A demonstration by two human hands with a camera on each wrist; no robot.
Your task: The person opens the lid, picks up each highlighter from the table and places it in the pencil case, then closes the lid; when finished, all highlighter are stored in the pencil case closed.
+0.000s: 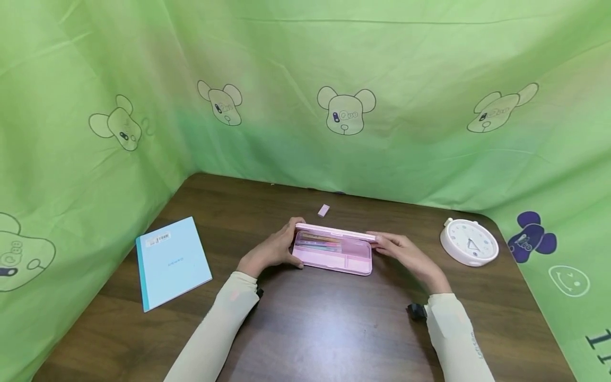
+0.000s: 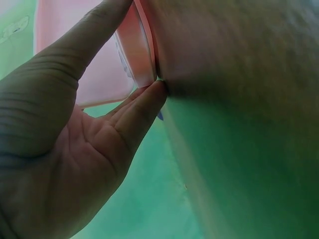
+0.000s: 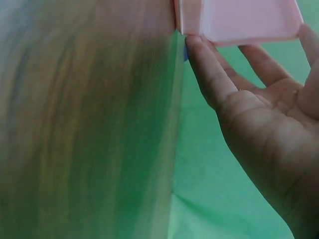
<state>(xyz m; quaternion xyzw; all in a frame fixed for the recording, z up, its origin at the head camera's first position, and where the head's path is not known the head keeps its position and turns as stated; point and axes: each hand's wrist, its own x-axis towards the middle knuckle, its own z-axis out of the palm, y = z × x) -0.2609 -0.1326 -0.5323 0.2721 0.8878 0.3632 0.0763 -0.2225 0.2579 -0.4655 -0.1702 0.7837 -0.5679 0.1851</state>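
Note:
A pink pencil case (image 1: 334,261) lies on the brown table with its lid (image 1: 334,231) raised along the far side. Several pencils or pens (image 1: 319,243) rest in its back left compartment. At the case's left end, my left hand (image 1: 276,248) grips it, thumb at the front corner and fingers behind. My right hand (image 1: 406,254) holds the lid at its right end; the right wrist view shows the thumb at the lid's edge (image 3: 254,40) and fingers behind. In the left wrist view the fingers (image 2: 142,107) touch the case's back corner.
A pink eraser (image 1: 323,210) lies behind the case. To the left is a light blue notebook (image 1: 174,262); at the right lies a white round clock (image 1: 469,242). Green printed cloth (image 1: 286,143) hangs along the table's back and sides.

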